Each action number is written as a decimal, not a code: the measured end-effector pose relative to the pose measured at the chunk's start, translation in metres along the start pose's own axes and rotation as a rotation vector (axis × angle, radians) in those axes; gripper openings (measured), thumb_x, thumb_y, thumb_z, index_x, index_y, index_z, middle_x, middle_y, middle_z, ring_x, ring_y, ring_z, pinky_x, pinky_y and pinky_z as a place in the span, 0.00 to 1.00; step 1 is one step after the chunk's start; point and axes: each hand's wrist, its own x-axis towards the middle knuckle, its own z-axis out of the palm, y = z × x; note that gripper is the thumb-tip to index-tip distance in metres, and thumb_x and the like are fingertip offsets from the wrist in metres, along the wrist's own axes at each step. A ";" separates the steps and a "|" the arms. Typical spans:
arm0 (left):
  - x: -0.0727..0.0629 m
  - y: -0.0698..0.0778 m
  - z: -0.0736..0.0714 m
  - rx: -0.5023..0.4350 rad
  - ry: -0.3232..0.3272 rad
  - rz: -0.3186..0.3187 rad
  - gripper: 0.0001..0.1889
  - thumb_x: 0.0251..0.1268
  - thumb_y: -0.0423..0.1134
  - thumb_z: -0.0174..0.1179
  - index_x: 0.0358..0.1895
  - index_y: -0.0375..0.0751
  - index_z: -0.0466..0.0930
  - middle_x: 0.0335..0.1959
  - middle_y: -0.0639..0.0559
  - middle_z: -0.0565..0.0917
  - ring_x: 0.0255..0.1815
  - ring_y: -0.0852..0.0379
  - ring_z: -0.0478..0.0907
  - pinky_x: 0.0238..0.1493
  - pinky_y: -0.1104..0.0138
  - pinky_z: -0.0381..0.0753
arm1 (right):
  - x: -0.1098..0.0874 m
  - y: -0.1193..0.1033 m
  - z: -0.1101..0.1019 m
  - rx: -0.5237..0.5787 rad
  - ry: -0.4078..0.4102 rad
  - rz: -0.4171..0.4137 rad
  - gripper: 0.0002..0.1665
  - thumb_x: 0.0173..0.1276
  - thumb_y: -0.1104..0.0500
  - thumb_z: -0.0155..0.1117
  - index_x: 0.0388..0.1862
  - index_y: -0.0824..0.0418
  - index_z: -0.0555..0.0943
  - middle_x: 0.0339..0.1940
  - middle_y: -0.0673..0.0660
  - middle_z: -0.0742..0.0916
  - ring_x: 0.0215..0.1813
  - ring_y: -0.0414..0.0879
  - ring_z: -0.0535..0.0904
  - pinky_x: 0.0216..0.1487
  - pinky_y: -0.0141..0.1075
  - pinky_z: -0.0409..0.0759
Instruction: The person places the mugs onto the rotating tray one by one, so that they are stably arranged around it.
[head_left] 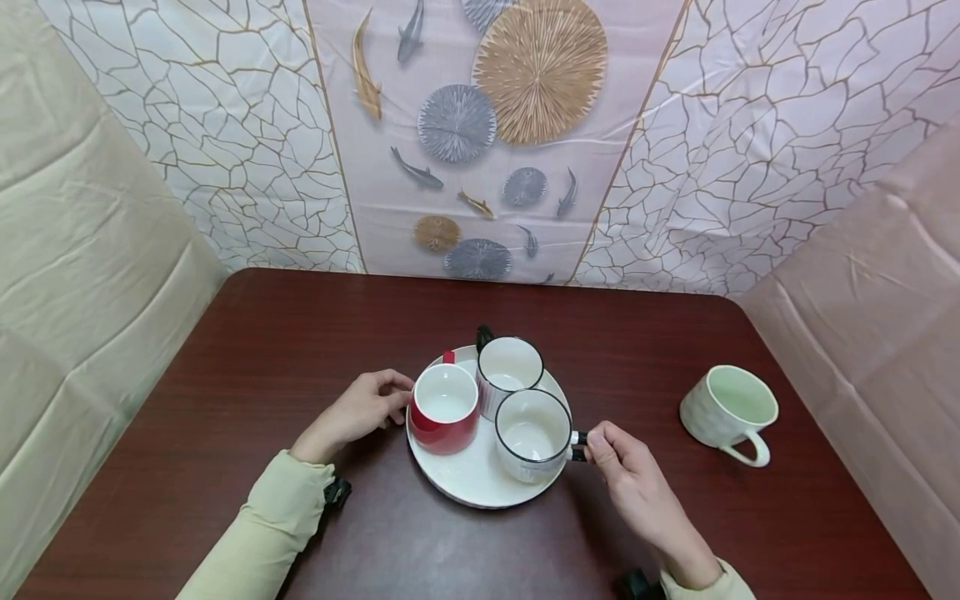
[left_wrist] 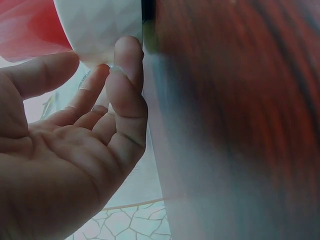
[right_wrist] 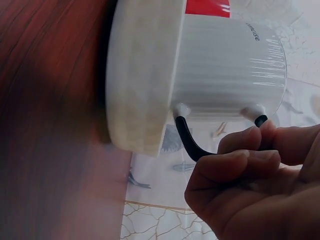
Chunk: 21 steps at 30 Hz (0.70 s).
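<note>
Head view: right grip pinches the front mug's handle; relaxed left grip touches the tray.

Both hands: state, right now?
Left hand: open, at the side of the tray.
Right hand: holding the front white mug by its black handle.

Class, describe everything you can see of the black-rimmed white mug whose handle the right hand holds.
The white mug looks glossy, like ceramic or enamel, with a thin black rim, a ribbed side bearing small dark lettering and a black handle joined by white stubs. Upright, with nothing visible inside, it appears to stand on the round white tray. The right hand grips its handle. Whether it touches the neighbouring mugs is unclear.
</note>
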 end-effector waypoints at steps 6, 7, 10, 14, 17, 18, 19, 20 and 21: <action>-0.001 0.001 0.001 -0.005 0.002 0.001 0.11 0.69 0.34 0.55 0.51 0.33 0.78 0.30 0.47 0.82 0.29 0.48 0.80 0.29 0.61 0.77 | 0.007 0.007 -0.002 -0.031 -0.015 -0.026 0.16 0.77 0.64 0.48 0.25 0.60 0.71 0.19 0.46 0.68 0.21 0.38 0.62 0.19 0.34 0.62; -0.001 0.002 0.001 -0.006 0.003 0.000 0.11 0.69 0.34 0.55 0.51 0.33 0.78 0.30 0.47 0.82 0.29 0.48 0.80 0.28 0.61 0.77 | 0.008 0.008 -0.002 -0.031 -0.021 -0.029 0.16 0.77 0.64 0.48 0.25 0.61 0.71 0.19 0.46 0.68 0.21 0.38 0.62 0.19 0.34 0.62; -0.001 0.002 0.001 -0.005 0.003 -0.003 0.11 0.69 0.34 0.55 0.51 0.33 0.78 0.30 0.47 0.82 0.29 0.48 0.80 0.28 0.61 0.77 | 0.013 0.010 -0.003 -0.027 -0.039 -0.048 0.16 0.77 0.65 0.48 0.25 0.61 0.71 0.20 0.46 0.68 0.22 0.38 0.62 0.20 0.35 0.62; -0.001 0.002 0.000 -0.002 0.004 -0.004 0.11 0.69 0.34 0.55 0.51 0.33 0.78 0.30 0.47 0.82 0.29 0.48 0.80 0.28 0.61 0.77 | 0.020 0.013 -0.004 -0.031 -0.062 -0.064 0.16 0.77 0.64 0.48 0.26 0.62 0.72 0.19 0.46 0.68 0.21 0.38 0.62 0.20 0.35 0.63; -0.001 0.002 0.000 0.000 0.002 -0.001 0.11 0.69 0.34 0.55 0.51 0.33 0.78 0.30 0.47 0.82 0.29 0.48 0.80 0.28 0.61 0.77 | 0.025 0.016 -0.006 -0.045 -0.078 -0.069 0.15 0.77 0.64 0.48 0.27 0.62 0.72 0.18 0.46 0.68 0.20 0.38 0.63 0.19 0.35 0.64; -0.001 0.002 0.000 0.001 0.001 0.001 0.11 0.69 0.34 0.55 0.51 0.33 0.78 0.30 0.46 0.83 0.29 0.48 0.80 0.29 0.61 0.78 | 0.026 0.017 -0.007 -0.048 -0.083 -0.069 0.15 0.77 0.64 0.48 0.27 0.62 0.73 0.18 0.46 0.68 0.20 0.38 0.63 0.19 0.35 0.64; -0.001 0.001 0.000 0.002 0.000 0.002 0.11 0.69 0.34 0.55 0.51 0.33 0.78 0.30 0.47 0.83 0.29 0.48 0.80 0.29 0.60 0.78 | 0.028 0.018 -0.007 -0.047 -0.088 -0.068 0.15 0.77 0.64 0.48 0.27 0.62 0.73 0.18 0.46 0.68 0.20 0.39 0.64 0.19 0.35 0.64; -0.001 0.001 0.000 0.003 -0.001 0.003 0.11 0.69 0.34 0.55 0.51 0.33 0.78 0.31 0.47 0.83 0.29 0.48 0.80 0.29 0.60 0.78 | 0.029 0.018 -0.008 -0.047 -0.093 -0.069 0.15 0.77 0.64 0.48 0.28 0.62 0.73 0.18 0.47 0.68 0.20 0.39 0.64 0.20 0.35 0.64; -0.001 0.001 0.001 0.004 -0.001 0.003 0.11 0.69 0.34 0.55 0.51 0.33 0.78 0.31 0.47 0.83 0.29 0.48 0.80 0.29 0.60 0.78 | 0.030 0.018 -0.009 -0.047 -0.097 -0.069 0.15 0.77 0.64 0.48 0.28 0.63 0.73 0.18 0.48 0.69 0.20 0.40 0.64 0.20 0.35 0.65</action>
